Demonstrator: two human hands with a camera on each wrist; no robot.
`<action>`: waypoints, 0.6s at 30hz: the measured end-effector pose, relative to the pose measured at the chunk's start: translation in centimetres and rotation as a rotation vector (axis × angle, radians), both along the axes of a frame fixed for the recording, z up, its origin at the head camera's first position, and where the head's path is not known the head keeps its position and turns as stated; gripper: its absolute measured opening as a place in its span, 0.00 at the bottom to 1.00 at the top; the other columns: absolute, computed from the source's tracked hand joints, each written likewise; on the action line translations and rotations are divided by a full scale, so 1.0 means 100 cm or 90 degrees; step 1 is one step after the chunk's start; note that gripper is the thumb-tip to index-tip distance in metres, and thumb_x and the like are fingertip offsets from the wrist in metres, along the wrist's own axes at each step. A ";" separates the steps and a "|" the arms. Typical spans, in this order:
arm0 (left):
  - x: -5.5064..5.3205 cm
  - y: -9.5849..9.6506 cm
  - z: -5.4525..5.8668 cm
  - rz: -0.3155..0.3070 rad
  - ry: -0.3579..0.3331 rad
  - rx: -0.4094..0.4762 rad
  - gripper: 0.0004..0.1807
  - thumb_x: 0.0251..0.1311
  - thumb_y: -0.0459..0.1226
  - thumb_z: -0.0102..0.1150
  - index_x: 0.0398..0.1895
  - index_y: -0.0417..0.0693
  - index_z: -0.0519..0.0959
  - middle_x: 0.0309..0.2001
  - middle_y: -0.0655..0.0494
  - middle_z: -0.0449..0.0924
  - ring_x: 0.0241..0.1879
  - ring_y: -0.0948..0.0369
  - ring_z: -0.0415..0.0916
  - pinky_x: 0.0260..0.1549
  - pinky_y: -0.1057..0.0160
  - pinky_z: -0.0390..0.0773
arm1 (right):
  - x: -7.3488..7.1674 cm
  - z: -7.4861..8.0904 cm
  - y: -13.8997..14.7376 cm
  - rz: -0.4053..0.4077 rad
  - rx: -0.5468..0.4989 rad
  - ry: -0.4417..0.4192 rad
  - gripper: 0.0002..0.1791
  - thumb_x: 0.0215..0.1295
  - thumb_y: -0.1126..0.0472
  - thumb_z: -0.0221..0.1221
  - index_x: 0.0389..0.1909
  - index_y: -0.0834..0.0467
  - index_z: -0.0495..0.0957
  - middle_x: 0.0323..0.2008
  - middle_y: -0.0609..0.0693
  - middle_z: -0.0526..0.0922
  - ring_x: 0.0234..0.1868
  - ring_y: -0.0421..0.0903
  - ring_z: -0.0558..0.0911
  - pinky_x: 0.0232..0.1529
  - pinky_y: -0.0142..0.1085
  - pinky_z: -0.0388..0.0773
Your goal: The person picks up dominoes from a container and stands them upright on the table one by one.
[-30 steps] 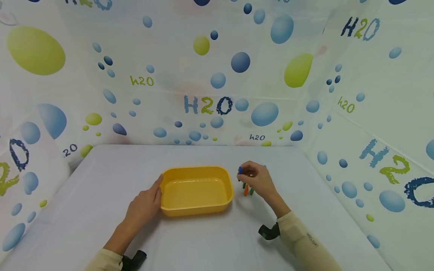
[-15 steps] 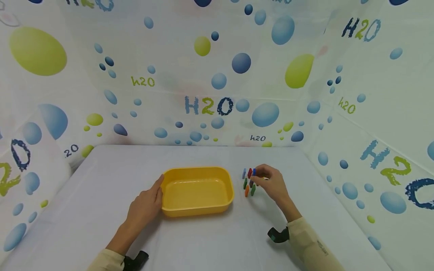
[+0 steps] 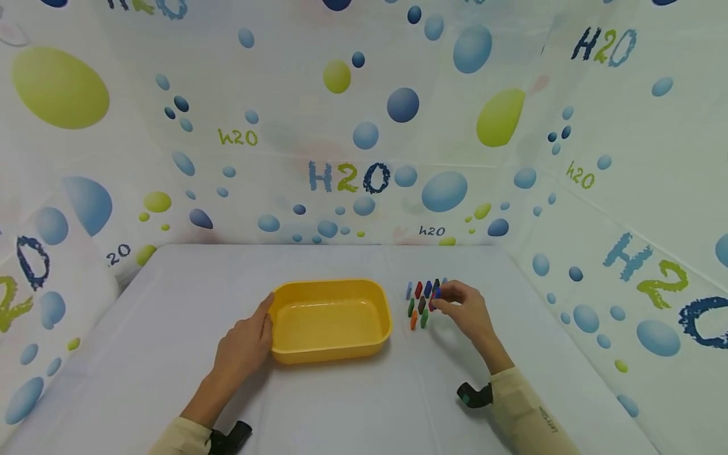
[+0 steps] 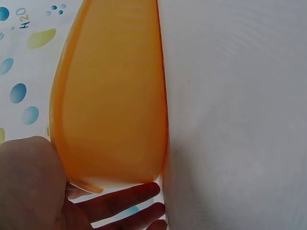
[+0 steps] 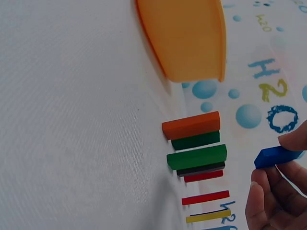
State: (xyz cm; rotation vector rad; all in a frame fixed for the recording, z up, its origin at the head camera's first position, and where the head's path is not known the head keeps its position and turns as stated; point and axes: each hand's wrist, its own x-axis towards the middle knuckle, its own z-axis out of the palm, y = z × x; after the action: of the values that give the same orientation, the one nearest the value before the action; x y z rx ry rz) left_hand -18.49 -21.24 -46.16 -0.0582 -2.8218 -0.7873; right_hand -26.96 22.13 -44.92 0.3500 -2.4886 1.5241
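Observation:
My left hand [image 3: 244,341] rests against the left side of a yellow plastic tray [image 3: 330,357], the index finger lying along its rim. In the left wrist view, straight fingers [image 4: 127,199] reach down beside the tray's end wall. Thumb and fingers of my right hand [image 3: 467,311] pinch a small blue block [image 5: 274,156], held over the right part of a group of upright coloured blocks. Among these, an orange block [image 5: 192,125] and a green block [image 5: 197,156] stand nearest in the right wrist view. The hand hides part of the group.
Rows of further blocks include a red one [image 3: 418,290], a dark blue one [image 3: 428,289] and a light blue one [image 3: 409,291], just right of the tray. A white cloth [image 3: 352,411] covers the table. A patterned sheet [image 3: 284,95] hangs behind and at the sides.
My right hand has moved rightward, away from the tray's right edge and across the group, still pinching the blue block. More standing blocks have come into view. The left hand and tray stay put.

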 end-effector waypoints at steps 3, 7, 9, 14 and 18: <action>0.000 0.002 0.001 0.001 0.002 0.000 0.28 0.81 0.38 0.36 0.80 0.43 0.60 0.18 0.52 0.65 0.15 0.57 0.62 0.15 0.58 0.65 | -0.001 -0.002 0.003 0.001 -0.006 -0.001 0.13 0.66 0.65 0.70 0.48 0.66 0.82 0.41 0.55 0.86 0.43 0.53 0.83 0.39 0.35 0.82; 0.000 0.002 0.000 0.007 0.001 0.000 0.28 0.81 0.39 0.36 0.80 0.44 0.60 0.18 0.52 0.66 0.16 0.56 0.63 0.15 0.58 0.66 | -0.003 -0.005 0.005 0.004 -0.005 -0.009 0.12 0.66 0.65 0.70 0.47 0.66 0.83 0.41 0.56 0.86 0.42 0.53 0.83 0.38 0.35 0.81; -0.001 0.001 -0.001 0.010 0.002 -0.001 0.28 0.81 0.39 0.36 0.80 0.44 0.60 0.19 0.51 0.67 0.16 0.56 0.64 0.15 0.57 0.66 | -0.004 -0.008 0.006 0.000 0.000 -0.016 0.12 0.66 0.65 0.70 0.46 0.65 0.83 0.41 0.56 0.86 0.41 0.53 0.83 0.37 0.35 0.81; -0.002 0.001 -0.004 0.016 0.005 -0.003 0.28 0.81 0.40 0.36 0.80 0.44 0.60 0.19 0.51 0.68 0.17 0.55 0.65 0.16 0.57 0.66 | -0.005 -0.015 0.009 -0.021 0.025 -0.038 0.11 0.64 0.64 0.71 0.44 0.62 0.83 0.39 0.53 0.86 0.39 0.50 0.82 0.36 0.35 0.80; -0.004 0.001 -0.004 0.016 0.012 0.001 0.28 0.81 0.39 0.37 0.80 0.44 0.60 0.20 0.51 0.68 0.17 0.55 0.65 0.16 0.57 0.66 | -0.007 -0.018 0.010 -0.028 0.048 -0.051 0.10 0.64 0.64 0.71 0.43 0.61 0.83 0.39 0.52 0.86 0.40 0.51 0.81 0.38 0.36 0.80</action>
State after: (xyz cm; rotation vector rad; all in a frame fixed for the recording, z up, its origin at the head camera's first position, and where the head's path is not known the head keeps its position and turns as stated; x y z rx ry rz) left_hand -18.86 -21.17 -46.55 -0.0293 -2.7991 -0.7793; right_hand -27.70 23.18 -46.76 0.2480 -2.6022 1.4582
